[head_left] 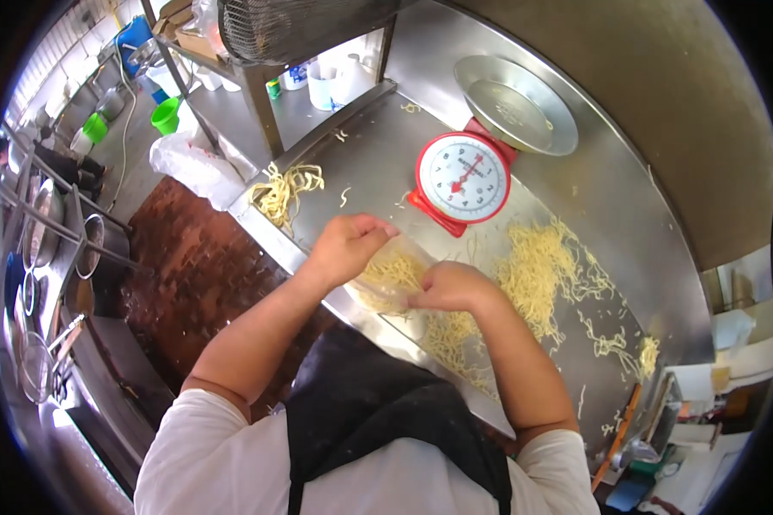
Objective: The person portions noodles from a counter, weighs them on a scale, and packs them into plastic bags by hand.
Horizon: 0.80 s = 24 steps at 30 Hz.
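A clear plastic bag of yellow noodles (395, 273) is held between my two hands at the front edge of the steel table. My left hand (345, 249) is closed on the bag's upper left side, fingers pinched together. On the bag's right side my right hand (452, 287) is closed, its fingertips partly hidden. Just right of my right hand lies a heap of loose noodles (537, 275). Beyond the bag stands a red dial scale (464, 178), with a round metal pan (517, 105) on top.
A small noodle clump (288, 193) lies at the table's left corner. A white plastic bag (196, 169) hangs beside it. Noodle scraps (610, 343) are scattered on the right. A metal shelf post (260, 107) rises at the left, and a steel wall borders the table's back.
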Each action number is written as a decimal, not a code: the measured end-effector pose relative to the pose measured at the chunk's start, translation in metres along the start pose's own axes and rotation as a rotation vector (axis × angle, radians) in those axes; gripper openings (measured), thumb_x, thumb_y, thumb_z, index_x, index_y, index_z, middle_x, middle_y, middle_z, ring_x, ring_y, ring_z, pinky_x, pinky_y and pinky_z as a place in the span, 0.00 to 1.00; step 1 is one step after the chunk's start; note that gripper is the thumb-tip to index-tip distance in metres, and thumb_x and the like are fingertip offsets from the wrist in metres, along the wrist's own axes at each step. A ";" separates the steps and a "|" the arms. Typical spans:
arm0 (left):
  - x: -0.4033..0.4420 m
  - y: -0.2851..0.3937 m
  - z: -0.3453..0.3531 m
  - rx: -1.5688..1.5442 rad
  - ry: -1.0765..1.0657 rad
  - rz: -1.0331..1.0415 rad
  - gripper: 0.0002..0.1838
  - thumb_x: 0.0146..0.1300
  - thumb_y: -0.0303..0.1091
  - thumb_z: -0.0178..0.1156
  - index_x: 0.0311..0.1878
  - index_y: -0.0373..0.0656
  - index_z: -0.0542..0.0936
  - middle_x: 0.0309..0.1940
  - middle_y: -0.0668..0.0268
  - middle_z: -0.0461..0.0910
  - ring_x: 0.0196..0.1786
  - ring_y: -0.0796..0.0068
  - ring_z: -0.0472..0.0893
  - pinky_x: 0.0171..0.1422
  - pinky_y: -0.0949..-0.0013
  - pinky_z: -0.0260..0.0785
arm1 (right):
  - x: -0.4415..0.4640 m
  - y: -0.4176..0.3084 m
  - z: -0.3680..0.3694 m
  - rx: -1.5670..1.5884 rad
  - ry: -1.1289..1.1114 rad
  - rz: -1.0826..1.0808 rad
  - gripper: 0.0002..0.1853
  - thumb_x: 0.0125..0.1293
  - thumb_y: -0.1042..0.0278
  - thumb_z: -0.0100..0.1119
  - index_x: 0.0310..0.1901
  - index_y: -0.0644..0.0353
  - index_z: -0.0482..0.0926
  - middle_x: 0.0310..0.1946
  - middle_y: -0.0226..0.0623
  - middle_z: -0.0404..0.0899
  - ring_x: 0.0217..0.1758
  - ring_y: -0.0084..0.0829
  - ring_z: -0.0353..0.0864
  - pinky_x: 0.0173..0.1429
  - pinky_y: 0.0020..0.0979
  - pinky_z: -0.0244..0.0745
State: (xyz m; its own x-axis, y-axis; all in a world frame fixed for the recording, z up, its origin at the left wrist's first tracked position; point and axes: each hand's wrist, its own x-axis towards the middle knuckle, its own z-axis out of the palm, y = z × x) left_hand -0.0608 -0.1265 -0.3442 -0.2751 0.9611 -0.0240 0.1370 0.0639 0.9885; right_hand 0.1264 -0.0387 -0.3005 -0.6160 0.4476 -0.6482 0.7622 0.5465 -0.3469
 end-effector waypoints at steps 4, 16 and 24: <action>-0.001 0.019 0.003 -0.099 0.013 -0.074 0.12 0.65 0.38 0.58 0.41 0.40 0.84 0.23 0.75 0.76 0.24 0.88 0.68 0.27 0.79 0.59 | -0.010 -0.005 0.001 -0.117 0.227 -0.250 0.18 0.57 0.51 0.61 0.34 0.60 0.83 0.27 0.45 0.81 0.32 0.39 0.81 0.40 0.37 0.73; 0.010 0.030 -0.004 -0.312 0.108 -0.126 0.11 0.66 0.38 0.56 0.42 0.40 0.81 0.15 0.81 0.62 0.18 0.90 0.57 0.22 0.80 0.47 | 0.000 -0.026 -0.007 -0.110 0.078 0.032 0.25 0.61 0.46 0.52 0.39 0.62 0.83 0.34 0.46 0.83 0.36 0.40 0.82 0.43 0.38 0.74; 0.004 0.035 0.006 -0.448 0.079 -0.160 0.11 0.65 0.38 0.57 0.39 0.39 0.81 0.14 0.80 0.62 0.17 0.90 0.57 0.21 0.79 0.47 | -0.024 -0.017 -0.024 0.621 0.117 -0.353 0.08 0.58 0.72 0.61 0.40 0.62 0.81 0.31 0.30 0.81 0.31 0.18 0.77 0.37 0.24 0.72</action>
State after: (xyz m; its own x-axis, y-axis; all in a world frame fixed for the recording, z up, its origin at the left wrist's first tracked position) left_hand -0.0509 -0.1191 -0.3111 -0.3330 0.9241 -0.1873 -0.3322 0.0709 0.9405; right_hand 0.1240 -0.0415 -0.2624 -0.8372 0.4107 -0.3611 0.4644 0.1852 -0.8660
